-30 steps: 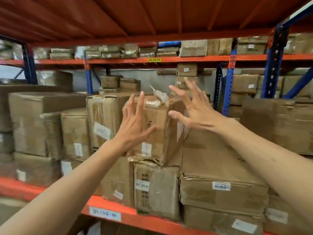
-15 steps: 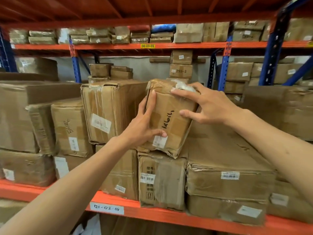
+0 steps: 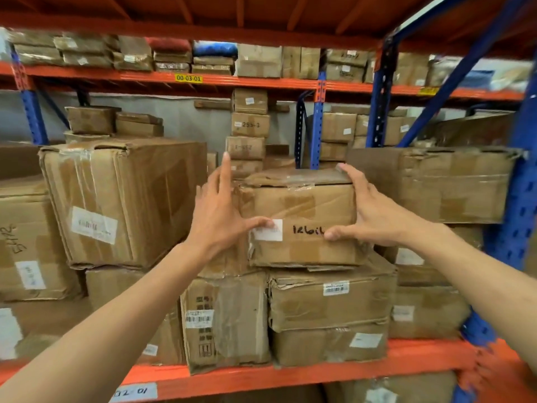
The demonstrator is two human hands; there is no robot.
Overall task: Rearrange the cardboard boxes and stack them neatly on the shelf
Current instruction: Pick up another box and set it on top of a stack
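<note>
A worn cardboard box (image 3: pixel 302 210) with black handwriting and a white label lies flat on top of a wide box (image 3: pixel 331 298), in the middle of the orange shelf (image 3: pixel 319 376). My left hand (image 3: pixel 220 216) presses against the box's left end, fingers pointing up, thumb across the label. My right hand (image 3: pixel 369 210) grips its right end, fingers over the top corner, thumb on the front face. A large box (image 3: pixel 125 199) stands just left of my left hand.
More boxes crowd the shelf: a long box (image 3: pixel 436 184) at the right, a tall box (image 3: pixel 226 321) under my left hand, stacked small boxes (image 3: pixel 248 126) behind. A blue upright (image 3: pixel 520 228) stands at the right edge. An upper orange beam (image 3: pixel 203 80) carries flat packages.
The handwritten box, earlier leaning tilted against the large left box, has been turned and now lies flat on the wide box. Both hands went from reaching open to holding its ends.
</note>
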